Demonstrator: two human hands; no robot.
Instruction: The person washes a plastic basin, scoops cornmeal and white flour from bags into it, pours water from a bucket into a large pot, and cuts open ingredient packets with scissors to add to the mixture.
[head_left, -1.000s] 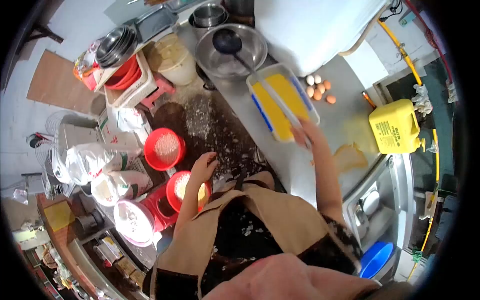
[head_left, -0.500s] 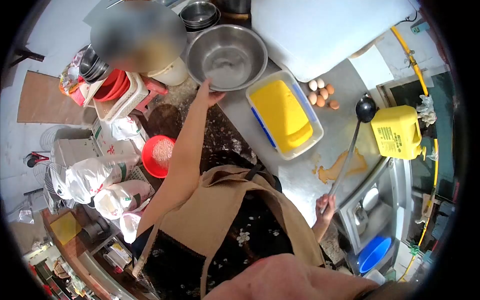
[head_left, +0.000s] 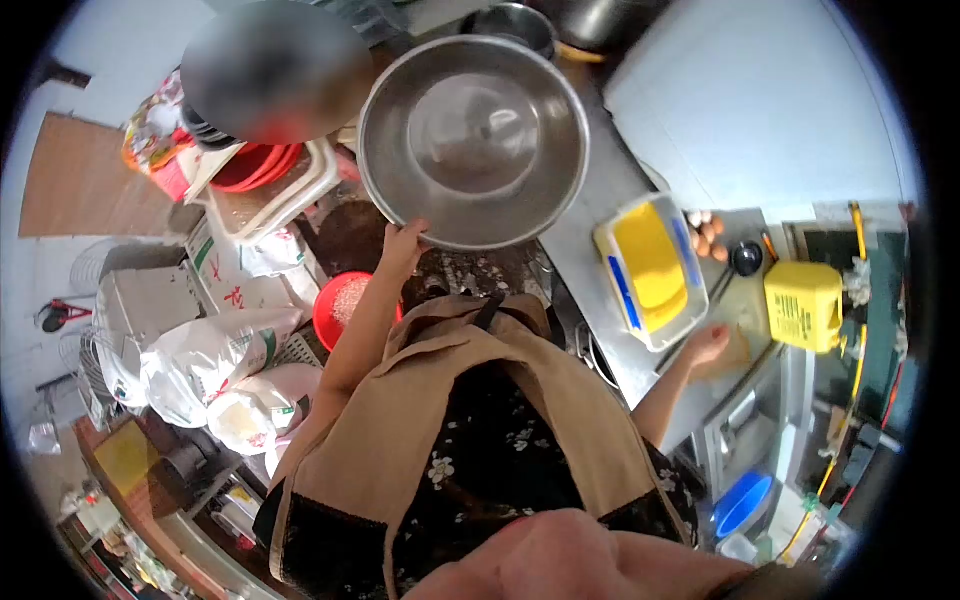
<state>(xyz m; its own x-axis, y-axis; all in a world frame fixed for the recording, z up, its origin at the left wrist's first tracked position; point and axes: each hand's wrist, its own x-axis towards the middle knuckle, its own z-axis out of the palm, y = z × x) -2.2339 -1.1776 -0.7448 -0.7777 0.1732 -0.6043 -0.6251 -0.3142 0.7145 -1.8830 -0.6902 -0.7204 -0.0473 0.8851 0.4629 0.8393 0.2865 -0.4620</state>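
Left hand (head_left: 405,246) pinches the bowl (head_left: 475,140) rim; right hand (head_left: 707,344), fingers seemingly curled, has the tub (head_left: 620,284) just beyond them.

The left hand (head_left: 404,245) grips at the end of a forward-stretched arm; the right hand (head_left: 708,343) extends sideways.

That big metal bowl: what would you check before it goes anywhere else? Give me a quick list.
1. Left hand gripping the metal bowl: ok, at its near rim.
2. Right hand on the bowl too: not ok, it is over by the plastic tub.
3. Bowl free of food: ok, none shows inside.
4. Bowl dry inside: cannot tell, the metal is shiny.
5. Bowl apart from the tub: ok, counter shows between them.
6. Eggs away from the bowl: ok, they lie beyond the tub.
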